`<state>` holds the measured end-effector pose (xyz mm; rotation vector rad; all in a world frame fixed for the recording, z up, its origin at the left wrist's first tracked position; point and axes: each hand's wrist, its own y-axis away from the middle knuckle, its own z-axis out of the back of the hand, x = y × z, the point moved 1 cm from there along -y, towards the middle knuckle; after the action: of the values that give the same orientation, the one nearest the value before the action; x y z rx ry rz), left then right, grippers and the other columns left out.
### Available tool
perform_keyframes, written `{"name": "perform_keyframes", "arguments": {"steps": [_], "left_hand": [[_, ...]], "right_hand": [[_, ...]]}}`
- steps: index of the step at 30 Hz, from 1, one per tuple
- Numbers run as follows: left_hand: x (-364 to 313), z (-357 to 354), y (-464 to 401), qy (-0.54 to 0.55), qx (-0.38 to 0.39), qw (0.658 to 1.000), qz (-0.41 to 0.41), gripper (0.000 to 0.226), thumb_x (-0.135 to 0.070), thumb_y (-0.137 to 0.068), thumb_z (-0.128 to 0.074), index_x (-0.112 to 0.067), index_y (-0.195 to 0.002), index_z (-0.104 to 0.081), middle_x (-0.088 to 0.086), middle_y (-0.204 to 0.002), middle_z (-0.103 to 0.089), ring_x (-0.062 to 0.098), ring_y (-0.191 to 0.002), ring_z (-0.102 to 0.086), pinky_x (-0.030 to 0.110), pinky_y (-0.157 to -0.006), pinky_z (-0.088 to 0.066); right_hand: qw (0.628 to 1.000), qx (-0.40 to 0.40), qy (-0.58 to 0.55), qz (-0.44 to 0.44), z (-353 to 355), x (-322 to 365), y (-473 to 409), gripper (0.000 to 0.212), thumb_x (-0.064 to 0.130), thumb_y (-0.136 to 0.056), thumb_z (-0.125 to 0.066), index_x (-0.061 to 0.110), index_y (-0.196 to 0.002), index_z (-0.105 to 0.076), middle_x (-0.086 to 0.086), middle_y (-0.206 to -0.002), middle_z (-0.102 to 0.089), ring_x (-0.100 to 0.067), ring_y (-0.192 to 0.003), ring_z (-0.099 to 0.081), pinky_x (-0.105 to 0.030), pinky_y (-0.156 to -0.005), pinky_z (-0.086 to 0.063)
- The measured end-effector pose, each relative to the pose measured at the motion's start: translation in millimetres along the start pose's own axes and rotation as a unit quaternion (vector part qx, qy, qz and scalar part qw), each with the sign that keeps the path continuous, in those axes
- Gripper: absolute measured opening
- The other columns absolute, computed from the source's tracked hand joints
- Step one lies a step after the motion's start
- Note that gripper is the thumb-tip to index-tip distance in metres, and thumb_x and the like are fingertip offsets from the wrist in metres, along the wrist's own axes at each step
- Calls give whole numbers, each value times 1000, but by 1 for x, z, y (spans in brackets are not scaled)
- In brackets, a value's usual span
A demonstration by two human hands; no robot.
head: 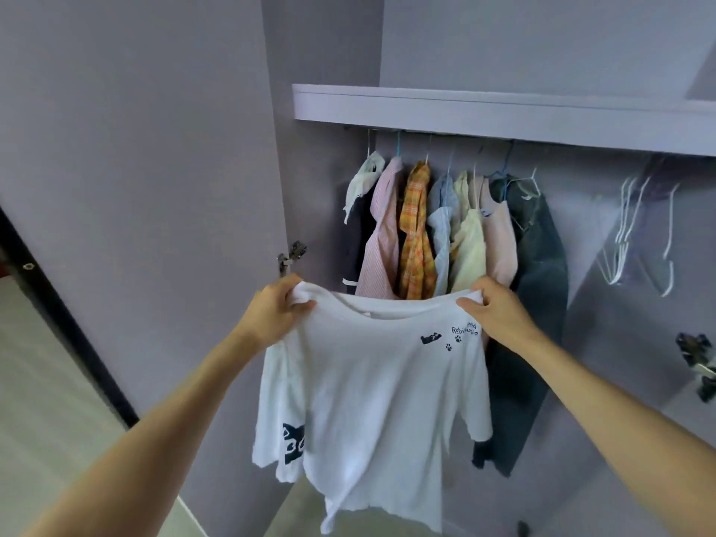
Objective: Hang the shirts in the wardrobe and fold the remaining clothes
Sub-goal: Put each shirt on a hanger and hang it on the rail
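Note:
A white T-shirt (372,401) with black cat and paw prints hangs spread out in front of the open wardrobe. My left hand (277,310) grips its left shoulder and my right hand (494,308) grips its right shoulder, both at about the same height. Behind it, several garments hang on hangers from the rail under the shelf (503,114): a pink striped shirt (381,234), an orange plaid shirt (416,234), a pale blue shirt (441,226), a cream top (467,246), a pink top (499,234) and dark jeans (538,296).
Several bare white hangers (635,234) hang on the rail at the right. The open lilac wardrobe door (135,168) stands at the left, its hinge (290,257) close to my left hand. A second hinge (697,362) sits at the right edge.

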<state>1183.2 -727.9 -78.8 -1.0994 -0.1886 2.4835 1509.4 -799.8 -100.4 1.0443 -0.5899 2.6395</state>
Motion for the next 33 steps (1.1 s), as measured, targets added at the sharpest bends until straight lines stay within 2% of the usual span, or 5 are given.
{"name": "perform_keyframes", "arguments": {"steps": [7,13,22,27,33], "left_hand": [[-67,-56,-44,111,-90,985,-94,3,-8,-91,-52,-11,-92,-53,-10,-66,-49,5,-63,-47,19,-57,-35],[-122,-134,-94,63,118,980,-150,9,-24,-93,-55,-16,-89,-55,0,-83,-60,20,-84,-55,23,-67,-37],[-200,-205,-157,190,27,957,-216,4,-14,-93,-54,-12,-90,-54,-5,-80,-56,4,-75,-52,3,-65,-35],[-210,-231,-170,182,40,951,-249,12,-15,-92,-55,-4,-95,-59,9,-90,-62,27,-88,-57,37,-84,-44],[-204,-232,-173,164,36,947,-276,19,-26,-92,-56,-8,-94,-60,3,-88,-63,22,-86,-59,33,-81,-44]], "right_hand": [[970,-216,-89,65,63,-14,5,8,9,-93,-50,16,-89,-49,14,-77,-50,-1,-70,-48,-8,-60,-35],[990,-131,40,-24,95,-58,-18,15,8,-95,-44,2,-98,-57,0,-80,-54,-20,-74,-49,-28,-66,-37],[938,-219,229,-139,148,-134,-73,18,18,-93,-46,7,-99,-59,-15,-94,-65,-34,-92,-59,-35,-69,-43],[868,-174,440,-154,155,-161,-114,42,29,-92,-46,8,-128,-46,-13,-124,-51,-29,-117,-45,-38,-93,-35],[824,-111,539,-138,156,-179,-127,39,7,-86,-45,2,-125,-45,-14,-123,-50,-30,-115,-46,-37,-92,-37]]}}
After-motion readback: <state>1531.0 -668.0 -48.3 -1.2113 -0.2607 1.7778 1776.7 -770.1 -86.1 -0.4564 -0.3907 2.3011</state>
